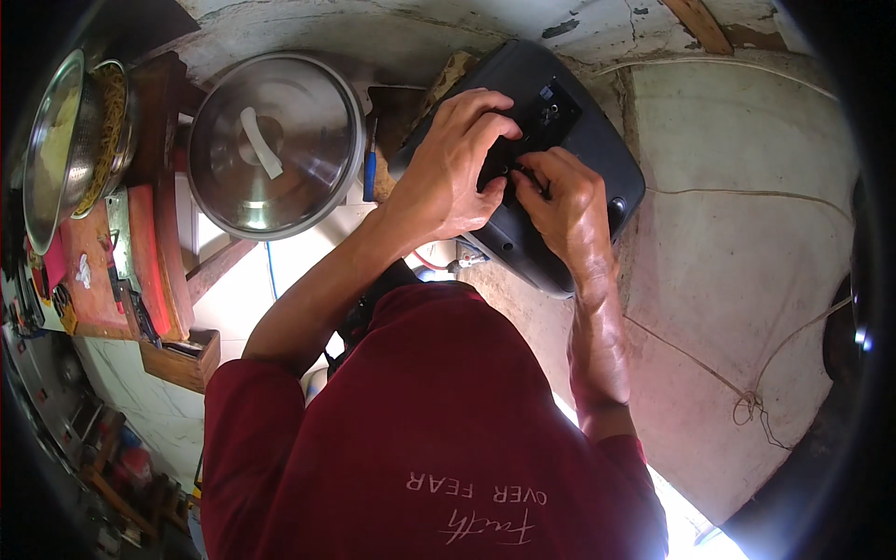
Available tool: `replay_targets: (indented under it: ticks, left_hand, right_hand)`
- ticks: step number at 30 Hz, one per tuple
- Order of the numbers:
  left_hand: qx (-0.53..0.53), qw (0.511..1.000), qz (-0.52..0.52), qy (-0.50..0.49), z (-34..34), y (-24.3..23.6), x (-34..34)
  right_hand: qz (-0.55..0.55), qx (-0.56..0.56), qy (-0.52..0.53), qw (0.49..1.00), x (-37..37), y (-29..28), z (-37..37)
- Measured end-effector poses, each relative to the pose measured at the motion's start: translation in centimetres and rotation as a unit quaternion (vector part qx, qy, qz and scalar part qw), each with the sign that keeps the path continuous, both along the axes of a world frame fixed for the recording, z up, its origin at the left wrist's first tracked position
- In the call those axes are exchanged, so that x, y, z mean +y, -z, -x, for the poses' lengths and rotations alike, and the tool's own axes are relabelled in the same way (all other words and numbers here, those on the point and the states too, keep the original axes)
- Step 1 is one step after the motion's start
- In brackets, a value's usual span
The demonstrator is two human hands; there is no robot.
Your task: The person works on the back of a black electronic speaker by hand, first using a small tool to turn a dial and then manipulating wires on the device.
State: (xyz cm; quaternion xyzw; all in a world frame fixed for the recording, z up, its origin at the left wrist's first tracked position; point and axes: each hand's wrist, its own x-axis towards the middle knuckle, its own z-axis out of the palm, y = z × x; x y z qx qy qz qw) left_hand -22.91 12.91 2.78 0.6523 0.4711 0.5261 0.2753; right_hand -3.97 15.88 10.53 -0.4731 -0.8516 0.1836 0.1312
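Note:
A large black plastic case (597, 131) with rounded corners, which looks like a speaker, lies tilted in front of me. A recessed panel (553, 112) with small sockets or knobs shows on its upper face. My left hand (457, 166) rests against the case, its fingers curved and apart around the recess, thumb near the lower side. Beside it, my right hand (566, 201) has thumb and forefinger pinched together at the recess's edge. A small dark thing seems to be between those fingertips, too hidden to name.
Left of the case stands a big pot with a steel lid (219, 140). A blue-handled screwdriver (371, 173) lies between them. Farther left, a wooden table (89, 252) carries bowls (58, 154), noodles (110, 121) and a knife (117, 271). A cord (686, 350) runs along the right wall.

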Motion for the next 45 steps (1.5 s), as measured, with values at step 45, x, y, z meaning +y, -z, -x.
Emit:
replay_targets:
  ticks: [45]
  left_hand:
    - [0.052,0.999,0.006,-0.003,0.0,-0.1,0.2]
  right_hand:
    - [-0.045,0.009,-0.012,0.999,-0.1,-1.5,-0.1]
